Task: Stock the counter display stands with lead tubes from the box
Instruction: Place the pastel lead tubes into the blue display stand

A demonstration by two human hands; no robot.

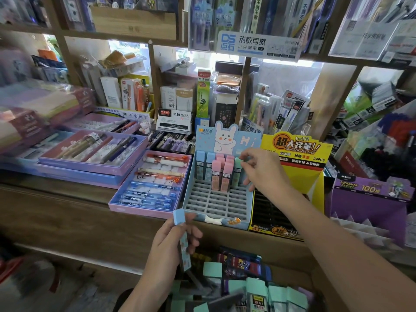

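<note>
A light-blue display stand (216,206) with a rabbit header stands on the wooden counter; its grid holds several blue, pink and green lead tubes (219,174) in the back rows. My right hand (261,171) reaches over the stand's right side, fingers pinched on a green-capped tube (238,170) in a back slot. My left hand (173,242) is below the counter edge, gripping a blue-capped lead tube (182,239) upright. The box (324,287) at the bottom holds several green-capped tubes (279,296).
A yellow and black display stand (295,167) sits right of the blue one, a purple box (371,199) beyond it. Pink pen trays (126,199) lie to the left. Packed shelves rise behind the counter.
</note>
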